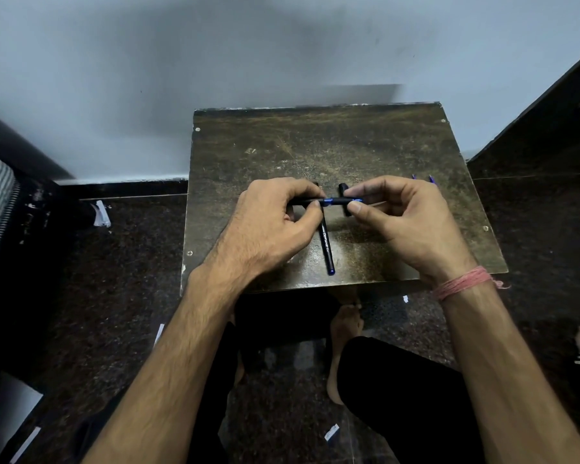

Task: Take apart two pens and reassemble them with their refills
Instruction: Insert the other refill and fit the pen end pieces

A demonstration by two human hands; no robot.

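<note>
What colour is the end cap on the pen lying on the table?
Blue, on the black pen lying on the table; seen in the head view.

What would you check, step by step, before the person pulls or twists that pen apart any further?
1. Left hand grips the held pen barrel: ok.
2. Right hand pinches the pen's other end: ok.
3. Pen held above the small table, so dropped parts should land on it: ok.
4. Second pen lies flat on the table, clear of the grip: ok.
5. Black cap stays put behind the fingers: cannot tell, partly hidden.
6. Two small blue-tipped pieces near the right hand, whether refills: cannot tell.
</note>
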